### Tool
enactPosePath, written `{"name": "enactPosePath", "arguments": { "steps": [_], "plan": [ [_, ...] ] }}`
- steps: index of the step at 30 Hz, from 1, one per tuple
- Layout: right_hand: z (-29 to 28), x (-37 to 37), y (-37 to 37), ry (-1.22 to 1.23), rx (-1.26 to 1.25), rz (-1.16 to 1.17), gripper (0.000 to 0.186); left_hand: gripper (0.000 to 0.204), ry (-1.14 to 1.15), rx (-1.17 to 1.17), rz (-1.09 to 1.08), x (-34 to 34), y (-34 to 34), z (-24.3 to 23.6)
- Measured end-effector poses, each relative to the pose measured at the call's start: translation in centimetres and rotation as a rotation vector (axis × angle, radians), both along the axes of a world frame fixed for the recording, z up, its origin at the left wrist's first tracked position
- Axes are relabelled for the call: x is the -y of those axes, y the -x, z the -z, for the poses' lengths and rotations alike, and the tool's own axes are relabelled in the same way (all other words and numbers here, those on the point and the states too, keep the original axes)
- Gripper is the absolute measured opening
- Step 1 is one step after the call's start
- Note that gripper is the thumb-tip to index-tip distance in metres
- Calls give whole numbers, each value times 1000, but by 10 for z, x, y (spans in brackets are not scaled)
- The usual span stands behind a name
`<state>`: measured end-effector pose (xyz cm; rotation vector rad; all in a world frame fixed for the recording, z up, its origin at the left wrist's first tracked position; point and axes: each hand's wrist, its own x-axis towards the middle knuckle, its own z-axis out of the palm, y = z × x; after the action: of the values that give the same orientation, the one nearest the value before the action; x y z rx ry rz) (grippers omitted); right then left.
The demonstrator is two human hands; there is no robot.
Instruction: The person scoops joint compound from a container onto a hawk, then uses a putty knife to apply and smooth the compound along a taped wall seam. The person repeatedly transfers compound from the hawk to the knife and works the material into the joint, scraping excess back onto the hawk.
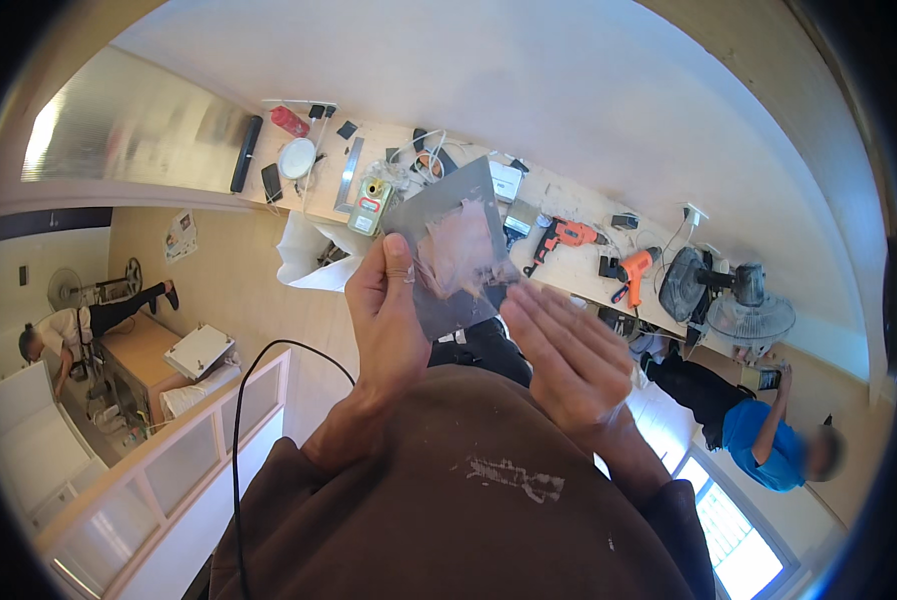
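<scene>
My left hand [387,320] grips a grey, flat square plate [439,310] by its left side, with the thumb on top. A pale pink paste [457,240] is spread over the middle and right of the plate. At the plate's lower right is my right hand [564,355], blurred, its long fingers pressed together; whatever is at their tips is too smeared to make out.
A cluttered workbench [559,188] runs behind, holding orange power tools [573,232], a white tub [297,158] and fans [749,315]. A person in blue [754,430] is at right; another person [64,340] is at far left beyond a framed partition [184,465].
</scene>
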<state>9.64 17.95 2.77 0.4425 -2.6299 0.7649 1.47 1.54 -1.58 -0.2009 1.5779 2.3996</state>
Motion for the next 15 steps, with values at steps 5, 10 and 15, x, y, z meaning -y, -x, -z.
{"name": "enactPosePath", "arguments": {
  "steps": [5, 10, 15],
  "plan": [
    [23, 13, 3, -25, -80, -59, 38, 36, -2, 34, -5, -7, -2, -20],
    [9, 4, 10, -32, -52, -38, 36, 37, 49, -25, 56, 0, -4, 0],
    [23, 11, -6, 188, 3, 33, 29, 37, 2, -108, 20, 3, -5, -3]
  ]
}}
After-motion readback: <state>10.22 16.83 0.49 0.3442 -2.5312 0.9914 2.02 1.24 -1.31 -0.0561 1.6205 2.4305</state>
